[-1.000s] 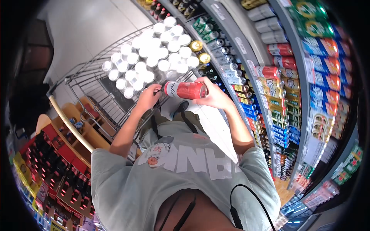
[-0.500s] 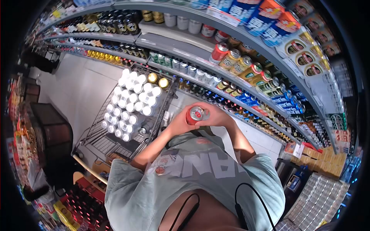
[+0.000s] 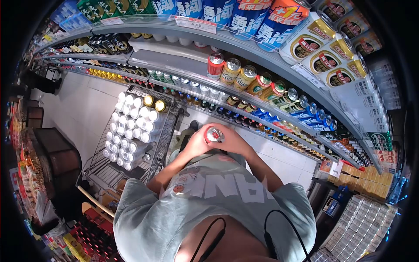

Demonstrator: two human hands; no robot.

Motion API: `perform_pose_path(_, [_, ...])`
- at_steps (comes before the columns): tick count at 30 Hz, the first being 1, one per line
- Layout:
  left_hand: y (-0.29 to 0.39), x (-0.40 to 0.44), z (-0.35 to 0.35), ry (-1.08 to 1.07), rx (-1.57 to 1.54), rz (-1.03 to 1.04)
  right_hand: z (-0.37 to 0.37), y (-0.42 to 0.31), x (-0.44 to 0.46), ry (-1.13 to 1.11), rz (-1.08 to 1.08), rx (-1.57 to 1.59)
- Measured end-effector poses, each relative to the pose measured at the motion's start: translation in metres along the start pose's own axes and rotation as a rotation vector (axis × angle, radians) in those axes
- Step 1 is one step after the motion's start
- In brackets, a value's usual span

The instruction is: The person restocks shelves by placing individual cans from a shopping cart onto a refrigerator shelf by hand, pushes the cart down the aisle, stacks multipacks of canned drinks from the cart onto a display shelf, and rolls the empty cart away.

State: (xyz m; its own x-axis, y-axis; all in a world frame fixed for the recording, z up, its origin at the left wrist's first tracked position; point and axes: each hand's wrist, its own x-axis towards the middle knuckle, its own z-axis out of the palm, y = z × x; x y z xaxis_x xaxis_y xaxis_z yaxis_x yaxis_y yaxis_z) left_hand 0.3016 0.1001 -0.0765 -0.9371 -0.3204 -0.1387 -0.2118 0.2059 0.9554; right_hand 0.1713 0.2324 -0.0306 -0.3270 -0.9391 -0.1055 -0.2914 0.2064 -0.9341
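Note:
Between my two hands, in front of my chest, is a red can (image 3: 214, 134) with a silver top facing up at me. My left hand (image 3: 198, 143) wraps round its left side. From the other side my right hand (image 3: 234, 140) curls against it, fingers closed round the can. Much of the can's body is hidden by my fingers. To my left stands a shopping cart (image 3: 97, 171) loaded with white-looking cans (image 3: 130, 123) in packed groups. Two gold-topped cans (image 3: 154, 103) sit at the load's far edge.
Ahead, a shelf (image 3: 170, 61) carries a row with a red can (image 3: 215, 65) and gold cans (image 3: 245, 77). Blue multipacks (image 3: 251, 19) fill the shelf above. Stacked cartons (image 3: 360, 227) stand at right, a dark display bin (image 3: 56, 150) at left. Someone's dark-clothed legs (image 3: 43, 83) show far left.
My view has shifted, so the cart, shelves and my hands appear further left. The red can remains in both hands, with my fingers closer round its top.

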Motion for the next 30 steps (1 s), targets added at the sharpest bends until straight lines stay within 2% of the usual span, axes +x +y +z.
perform_pose_path(2, [-0.008, 0.014, -0.013, 0.031, -0.048, -0.001, -0.002, -0.001, 0.026, -0.024, 0.013, 0.002])
perform_pose_path(3, [0.012, 0.019, -0.030, 0.050, 0.060, -0.014, -0.001, -0.003, 0.039, 0.014, -0.029, -0.056])
perform_pose_path(6, [0.007, 0.050, -0.064, 0.136, 0.107, 0.170, -0.014, -0.025, 0.082, 0.043, -0.119, -0.124])
perform_pose_path(8, [0.019, 0.073, -0.093, 0.150, 0.097, 0.176, -0.025, -0.048, 0.112, 0.133, -0.251, -0.142])
perform_pose_path(11, [0.021, 0.115, -0.132, 0.222, 0.118, 0.324, -0.042, -0.058, 0.161, 0.212, -0.471, -0.190])
perform_pose_path(14, [0.029, 0.157, -0.162, 0.271, 0.069, 0.313, -0.066, -0.086, 0.199, 0.177, -0.368, -0.249])
perform_pose_path(16, [0.028, 0.189, -0.176, 0.257, -0.016, 0.408, -0.080, -0.107, 0.219, 0.146, -0.211, -0.350])
perform_pose_path(18, [0.027, 0.211, -0.190, 0.151, -0.088, 0.323, -0.083, -0.064, 0.262, 0.091, -0.311, -0.158])
perform_pose_path(21, [0.013, 0.237, -0.198, 0.130, 0.011, 0.294, -0.089, -0.074, 0.275, 0.158, -0.115, -0.310])
perform_pose_path(22, [0.009, 0.243, -0.199, 0.117, 0.090, 0.244, -0.091, -0.045, 0.294, 0.116, -0.093, -0.358])
perform_pose_path(23, [0.009, 0.245, -0.199, 0.070, 0.000, 0.230, -0.093, -0.029, 0.305, 0.076, -0.071, -0.408])
perform_pose_path(24, [0.006, 0.249, -0.199, 0.065, -0.002, 0.234, -0.096, -0.035, 0.303, 0.080, -0.067, -0.412])
perform_pose_path(26, [-0.004, 0.257, -0.196, -0.025, -0.077, 0.224, -0.100, -0.053, 0.293, 0.120, -0.077, -0.622])
perform_pose_path(27, [-0.009, 0.261, -0.194, -0.046, -0.104, 0.206, -0.100, -0.019, 0.304, 0.193, -0.201, -0.600])
perform_pose_path(28, [-0.007, 0.263, -0.194, -0.015, 0.021, 0.158, -0.101, -0.028, 0.298, 0.169, -0.130, -0.566])
perform_pose_path(30, [0.000, 0.263, -0.192, -0.011, 0.175, 0.066, -0.101, -0.020, 0.294, 0.202, -0.239, -0.416])
